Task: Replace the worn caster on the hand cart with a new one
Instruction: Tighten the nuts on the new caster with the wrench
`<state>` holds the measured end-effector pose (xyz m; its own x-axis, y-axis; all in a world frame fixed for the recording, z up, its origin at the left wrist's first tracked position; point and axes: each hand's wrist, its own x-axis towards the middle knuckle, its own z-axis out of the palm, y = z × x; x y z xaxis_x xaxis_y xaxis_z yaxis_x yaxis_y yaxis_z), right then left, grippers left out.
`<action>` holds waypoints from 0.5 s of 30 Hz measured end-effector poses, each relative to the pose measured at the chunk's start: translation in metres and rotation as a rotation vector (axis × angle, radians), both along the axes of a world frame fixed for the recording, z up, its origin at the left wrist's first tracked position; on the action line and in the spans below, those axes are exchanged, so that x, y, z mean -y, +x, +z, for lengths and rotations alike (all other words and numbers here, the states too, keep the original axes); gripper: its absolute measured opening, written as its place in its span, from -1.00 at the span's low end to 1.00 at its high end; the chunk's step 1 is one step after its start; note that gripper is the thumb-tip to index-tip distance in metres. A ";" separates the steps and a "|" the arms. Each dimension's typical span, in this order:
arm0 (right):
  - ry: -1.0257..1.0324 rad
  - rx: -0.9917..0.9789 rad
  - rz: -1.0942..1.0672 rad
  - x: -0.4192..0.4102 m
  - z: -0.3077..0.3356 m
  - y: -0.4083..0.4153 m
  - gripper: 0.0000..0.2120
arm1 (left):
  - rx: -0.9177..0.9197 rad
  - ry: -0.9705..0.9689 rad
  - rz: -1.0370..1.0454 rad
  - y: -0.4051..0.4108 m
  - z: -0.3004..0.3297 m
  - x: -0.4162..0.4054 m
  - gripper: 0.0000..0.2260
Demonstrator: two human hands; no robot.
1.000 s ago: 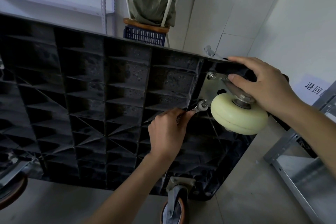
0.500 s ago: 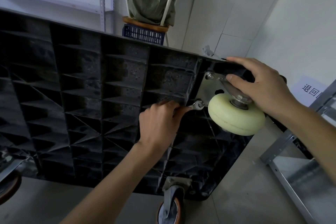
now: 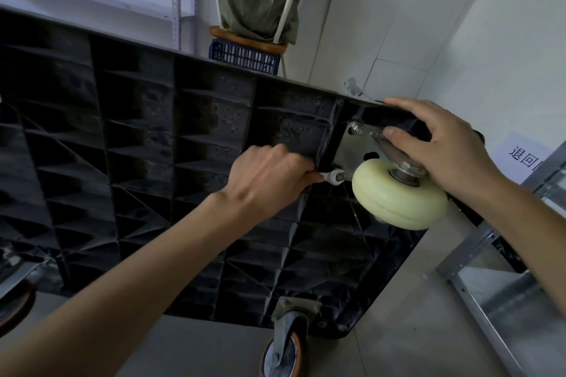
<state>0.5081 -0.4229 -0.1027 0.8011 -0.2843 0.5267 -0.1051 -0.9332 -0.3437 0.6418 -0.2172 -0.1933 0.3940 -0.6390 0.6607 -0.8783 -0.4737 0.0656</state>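
Cart base (image 3: pixel 137 162): we see the black ribbed underside tipped up on edge, facing us; an older orange-rimmed wheel (image 3: pixel 283 343) sits at its lower edge.
Left hand (image 3: pixel 269 176): fingers curled tight round the handle of a small wrench (image 3: pixel 332 176); only the wrench head shows, seated on the bolt at the lower left corner of the mounting plate (image 3: pixel 355 147).
New caster (image 3: pixel 398 196): cream wheel on a steel fork, plate flat against the top right corner of the cart base; one bolt shows at the plate's upper left corner.
Right hand (image 3: pixel 441 147): thumb pressed on the fork, fingers hooked over the cart edge – steadying.
Handling: we judge the caster stiff, fairly heavy and free to swivel – hold the fork or plate, not the smooth wheel.
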 end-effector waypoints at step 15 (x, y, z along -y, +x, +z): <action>0.015 0.026 0.021 0.002 -0.003 0.001 -0.62 | -0.021 -0.160 -0.017 0.003 -0.020 0.000 -0.65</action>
<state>0.5095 -0.4249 -0.1059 0.7928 -0.2757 0.5436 -0.0767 -0.9299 -0.3598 0.6448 -0.2167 -0.2130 0.3986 -0.5327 0.7465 -0.8838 -0.4405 0.1575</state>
